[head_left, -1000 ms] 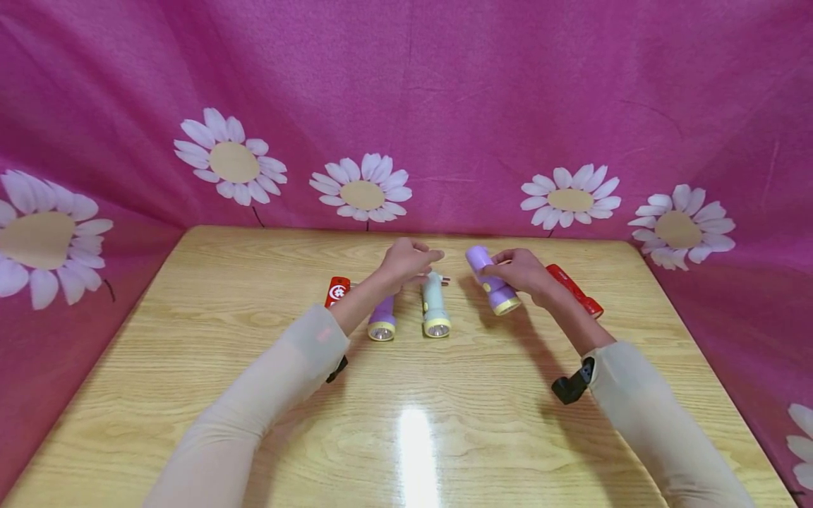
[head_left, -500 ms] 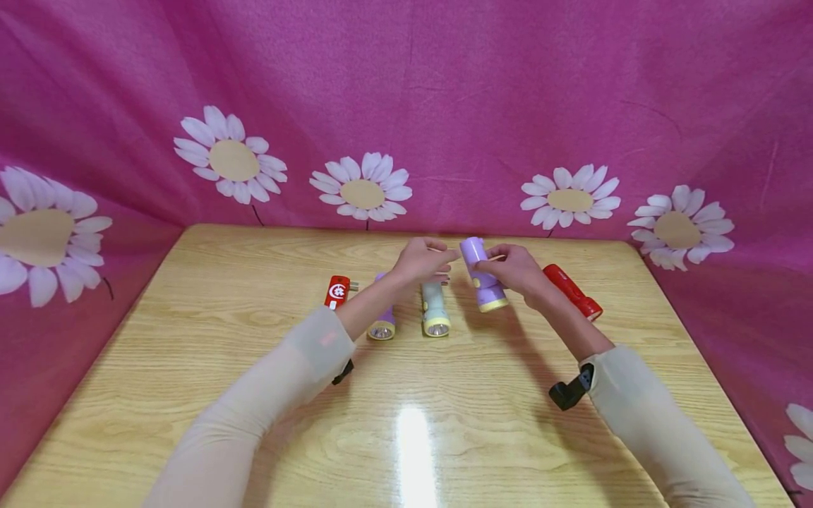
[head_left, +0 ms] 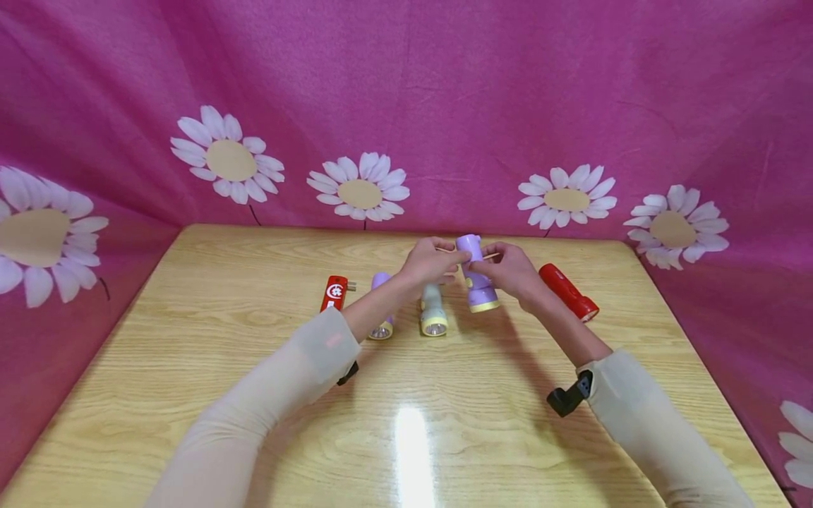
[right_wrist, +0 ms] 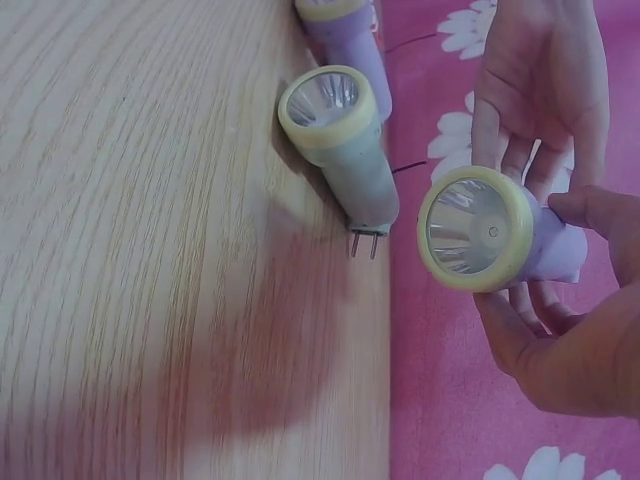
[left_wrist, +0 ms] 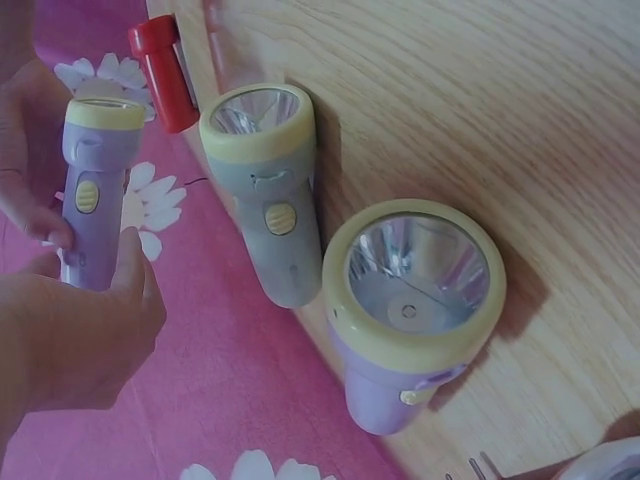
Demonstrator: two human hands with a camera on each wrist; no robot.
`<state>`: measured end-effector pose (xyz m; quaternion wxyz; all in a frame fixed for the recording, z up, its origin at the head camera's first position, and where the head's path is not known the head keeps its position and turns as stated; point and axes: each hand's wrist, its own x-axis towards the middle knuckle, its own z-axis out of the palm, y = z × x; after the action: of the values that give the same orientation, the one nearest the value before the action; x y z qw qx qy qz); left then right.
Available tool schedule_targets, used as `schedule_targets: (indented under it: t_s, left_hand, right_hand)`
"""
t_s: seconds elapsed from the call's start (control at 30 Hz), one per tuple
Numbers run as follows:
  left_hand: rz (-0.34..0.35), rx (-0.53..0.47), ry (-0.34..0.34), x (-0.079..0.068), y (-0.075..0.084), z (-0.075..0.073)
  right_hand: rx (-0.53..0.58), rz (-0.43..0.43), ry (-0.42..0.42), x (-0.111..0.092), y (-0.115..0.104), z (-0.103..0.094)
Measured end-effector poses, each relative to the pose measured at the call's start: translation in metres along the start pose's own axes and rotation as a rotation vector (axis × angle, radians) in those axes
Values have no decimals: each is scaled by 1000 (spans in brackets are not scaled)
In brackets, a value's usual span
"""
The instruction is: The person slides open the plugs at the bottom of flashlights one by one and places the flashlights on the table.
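Note:
A purple flashlight [head_left: 484, 297] with a yellow rim is raised over the back of the table, its lens end down. My right hand [head_left: 513, 272] grips its body from the right. From the left, my left hand [head_left: 424, 264] has thumb and fingers around the tail end; in the left wrist view that hand [left_wrist: 85, 345] straddles the tail below the yellow switch. Under the left hand lies a pale green flashlight [head_left: 433, 310], its two plug prongs [right_wrist: 365, 245] showing in the right wrist view.
A second purple flashlight [head_left: 382, 280] lies left of the green one, partly behind the left forearm. Further left is a red flashlight [head_left: 333, 295] with a white emblem and prongs. Another red flashlight [head_left: 565, 291] lies on the right. A pink flowered cloth [head_left: 444, 106] hangs behind the table.
The right hand has carried the purple flashlight leftward and turned it more upright. The left hand has moved right from above the green flashlight and taken hold of the purple one's tail.

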<state>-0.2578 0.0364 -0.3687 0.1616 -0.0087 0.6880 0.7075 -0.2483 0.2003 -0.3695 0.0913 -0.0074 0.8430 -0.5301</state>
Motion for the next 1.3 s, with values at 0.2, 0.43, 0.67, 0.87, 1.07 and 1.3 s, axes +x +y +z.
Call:
schedule_targets:
  t_s: [0.2, 0.43, 0.67, 0.87, 1.07, 1.3]
  left_hand:
    - [8, -5, 9, 1, 0, 3]
    - [28, -33, 1, 0, 1, 6]
    - [31, -79, -15, 1, 1, 8]
    - [50, -83, -38, -1, 3, 8]
    - [56, -95, -73, -1, 3, 8]
    - [84, -58, -99, 0, 3, 10]
  right_hand:
    - [8, -11, -1, -3, -3, 2]
    - [4, -15, -3, -7, -7, 2]
    - [-7, -13, 0, -8, -8, 1]
    - [-35, -34, 8, -9, -8, -2]
    - [-26, -41, -8, -11, -7, -6]
    - [-47, -63, -6, -15, -4, -9]
